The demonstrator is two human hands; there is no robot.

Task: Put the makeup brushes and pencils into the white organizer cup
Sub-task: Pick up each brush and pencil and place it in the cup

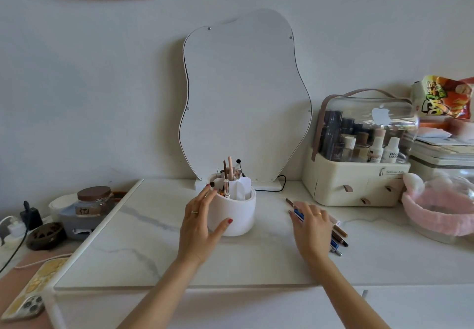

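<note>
Head view: left hand (198,222) is open, touching the white cup (234,216) on the desk (154,246). Right hand (311,223) lies flat and open on the pencils (338,236). Mirror (243,92) stands behind the cup, makeup box (359,174) to the right.

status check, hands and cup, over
Left hand open, cupping white organizer cup. Right hand flat over loose pencils, none gripped. Cup half-filled. Path clear.

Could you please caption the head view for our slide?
Left hand steadies the white organizer cup while the right hand gathers loose pencils on the marble desk.
</note>
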